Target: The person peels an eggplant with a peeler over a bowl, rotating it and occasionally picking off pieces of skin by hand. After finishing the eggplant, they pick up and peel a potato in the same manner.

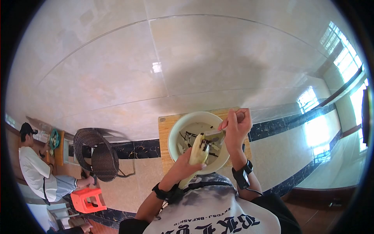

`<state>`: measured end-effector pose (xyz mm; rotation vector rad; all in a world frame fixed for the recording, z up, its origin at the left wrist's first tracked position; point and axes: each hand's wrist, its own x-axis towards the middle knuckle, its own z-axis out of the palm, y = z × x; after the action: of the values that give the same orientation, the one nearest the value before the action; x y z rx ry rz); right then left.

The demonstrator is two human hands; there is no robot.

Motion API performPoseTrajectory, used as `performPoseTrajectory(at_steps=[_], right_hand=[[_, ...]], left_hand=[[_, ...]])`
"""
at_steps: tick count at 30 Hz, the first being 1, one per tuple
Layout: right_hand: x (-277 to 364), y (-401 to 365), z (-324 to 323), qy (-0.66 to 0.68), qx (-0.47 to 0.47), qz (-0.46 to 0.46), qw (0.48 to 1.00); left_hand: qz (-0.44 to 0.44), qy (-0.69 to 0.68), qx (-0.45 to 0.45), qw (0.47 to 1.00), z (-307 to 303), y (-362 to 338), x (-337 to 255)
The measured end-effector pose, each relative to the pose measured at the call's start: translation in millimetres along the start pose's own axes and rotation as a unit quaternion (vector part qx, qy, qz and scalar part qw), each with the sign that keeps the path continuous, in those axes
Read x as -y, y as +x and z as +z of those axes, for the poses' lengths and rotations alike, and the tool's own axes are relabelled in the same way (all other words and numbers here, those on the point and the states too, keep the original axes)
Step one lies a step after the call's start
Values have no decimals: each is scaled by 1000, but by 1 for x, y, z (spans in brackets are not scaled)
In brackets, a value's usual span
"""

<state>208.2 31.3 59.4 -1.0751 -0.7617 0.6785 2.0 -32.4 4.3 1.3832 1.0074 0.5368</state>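
Note:
My left hand (184, 167) is wrapped round a long, pale eggplant (199, 153), largely bare of skin, with dark patches left near its upper end. The eggplant slants over the near side of a cream-coloured basin (175, 130). Closed at the basin's right rim, my right hand (236, 126) grips what looks like a peeler (215, 137), its shiny part reaching left toward the eggplant. Its handle is mostly hidden by my fingers. Dark, thin strips of peel (190, 135) and paler scraps lie inside the basin.
The basin stands on a small wooden table (165, 132) close to a tiled wall (210, 58). Left of it are a brown woven chair (105, 160) and an orange stool (89, 200). Farther left, a person (37, 167) sits by another table with a green basket (54, 138).

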Motion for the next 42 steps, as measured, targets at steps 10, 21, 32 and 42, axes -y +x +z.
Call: performPoseTrajectory(at_steps=[10, 21, 32, 42], right_hand=[[3, -1, -14, 78, -3, 85, 993], [10, -31, 7, -53, -34, 22, 998], [-4, 12, -12, 60, -105, 28, 992], [-1, -37, -3, 40, -33, 116, 992]], left_hand=[[-21, 65, -48, 997, -4, 8, 9], [-34, 85, -46, 995, 2, 6, -25], [-46, 101, -46, 993, 11, 0, -3], [-30, 92, -49, 994, 3, 3, -13]])
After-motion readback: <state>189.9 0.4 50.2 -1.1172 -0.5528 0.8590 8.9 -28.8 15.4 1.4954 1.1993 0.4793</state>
